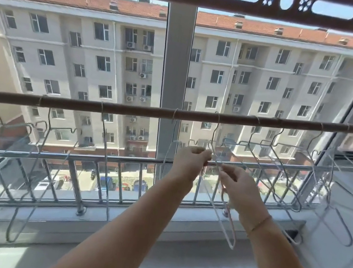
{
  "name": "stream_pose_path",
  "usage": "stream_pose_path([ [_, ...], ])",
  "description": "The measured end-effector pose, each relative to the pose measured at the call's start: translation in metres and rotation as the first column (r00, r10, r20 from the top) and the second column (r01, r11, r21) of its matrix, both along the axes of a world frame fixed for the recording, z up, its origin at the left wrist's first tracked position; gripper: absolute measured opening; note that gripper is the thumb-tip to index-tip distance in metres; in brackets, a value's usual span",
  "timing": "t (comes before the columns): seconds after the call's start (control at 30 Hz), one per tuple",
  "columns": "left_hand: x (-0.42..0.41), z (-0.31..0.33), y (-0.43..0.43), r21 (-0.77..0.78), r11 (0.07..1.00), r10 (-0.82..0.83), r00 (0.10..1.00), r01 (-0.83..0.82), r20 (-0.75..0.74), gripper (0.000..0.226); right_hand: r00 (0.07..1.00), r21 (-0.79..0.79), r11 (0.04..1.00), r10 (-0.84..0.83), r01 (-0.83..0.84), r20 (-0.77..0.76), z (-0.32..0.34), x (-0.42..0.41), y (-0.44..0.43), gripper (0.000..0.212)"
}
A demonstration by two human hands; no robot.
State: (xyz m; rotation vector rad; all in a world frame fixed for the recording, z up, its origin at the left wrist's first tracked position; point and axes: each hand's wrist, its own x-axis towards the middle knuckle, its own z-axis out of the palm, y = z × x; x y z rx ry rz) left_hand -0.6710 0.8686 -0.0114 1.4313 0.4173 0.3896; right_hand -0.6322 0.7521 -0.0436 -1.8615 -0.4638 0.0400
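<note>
Several pale wire hangers dangle off the left stretch of the long brown clothes rod, well apart from the work. Further right, the left hand is curled round the upper part of one thin whitish wire clothes hanger, just under the neck. That hanger's hook rides over the rod directly above both hands, and its long axis runs down from there, slanting towards the person and a little rightward, so the bottom loop hangs below the wrists. The right hand, just beside the left and slightly lower, pinches the wire between thumb and fingertips. The left hand sits nearer the hook, so I judge that freeing it means lifting straight up. More grey wire hangers crowd the rod close on the right.
</note>
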Motion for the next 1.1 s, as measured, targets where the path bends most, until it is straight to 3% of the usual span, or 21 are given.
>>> stream_pose_path([
  [0.07, -0.016, 0.004, 0.010, 0.089, 0.992, 0.076, 0.991, -0.086, 0.106, 0.019, 0.979, -0.100, 0.990, -0.078, 0.098, 0.190, 0.006, -0.007, -0.001, 0.034],
  [0.13, -0.032, 0.009, 0.024, 0.144, 0.967, 0.174, 0.958, -0.211, 0.230, 0.019, 0.933, -0.027, 0.993, -0.099, 0.116, 0.347, 0.014, -0.024, 0.003, 0.035],
  [0.2, -0.041, 0.009, 0.040, 0.145, 0.930, 0.286, 0.915, -0.336, 0.286, 0.020, 0.919, 0.035, 0.998, -0.053, 0.043, 0.390, 0.018, -0.044, 0.014, 0.034],
  [0.3, -0.042, -0.001, 0.067, 0.107, 0.920, 0.356, 0.919, -0.376, 0.169, 0.027, 0.944, -0.017, 0.996, 0.084, -0.083, 0.317, 0.010, -0.064, 0.043, 0.033],
  [0.4, -0.034, -0.018, 0.085, 0.016, 0.971, 0.238, 0.968, -0.237, -0.077, 0.024, 0.978, -0.073, 0.986, 0.162, -0.153, 0.134, -0.004, -0.066, 0.070, 0.038],
  [0.5, -0.027, -0.026, 0.092, -0.151, 0.982, 0.081, 0.979, -0.110, -0.188, 0.018, 0.982, -0.044, 0.982, 0.184, -0.186, -0.037, -0.016, -0.063, 0.088, 0.038],
  [0.6, -0.020, -0.034, 0.097, -0.298, 0.953, 0.001, 0.987, -0.050, -0.163, 0.022, 0.976, 0.055, 0.981, 0.190, -0.185, -0.107, -0.022, -0.062, 0.097, 0.025],
  [0.7, -0.019, -0.035, 0.100, -0.351, 0.936, -0.025, 0.993, -0.016, -0.111, 0.015, 0.976, 0.131, 0.977, 0.184, -0.169, -0.115, -0.021, -0.061, 0.099, 0.012],
  [0.8, -0.016, -0.030, 0.104, -0.366, 0.931, -0.014, 0.999, -0.006, -0.052, 0.006, 0.977, 0.160, 0.973, 0.185, -0.166, -0.106, -0.018, -0.056, 0.100, 0.013],
  [0.93, -0.007, -0.018, 0.107, -0.356, 0.932, 0.076, 0.997, -0.069, 0.006, 0.010, 0.978, 0.192, 0.969, 0.178, -0.155, -0.111, -0.013, -0.041, 0.107, 0.022],
  [1.1, 0.000, -0.019, 0.107, -0.339, 0.927, 0.163, 0.986, -0.161, -0.023, 0.013, 0.954, 0.242, 0.955, 0.224, -0.173, -0.200, -0.018, -0.033, 0.113, 0.027],
])
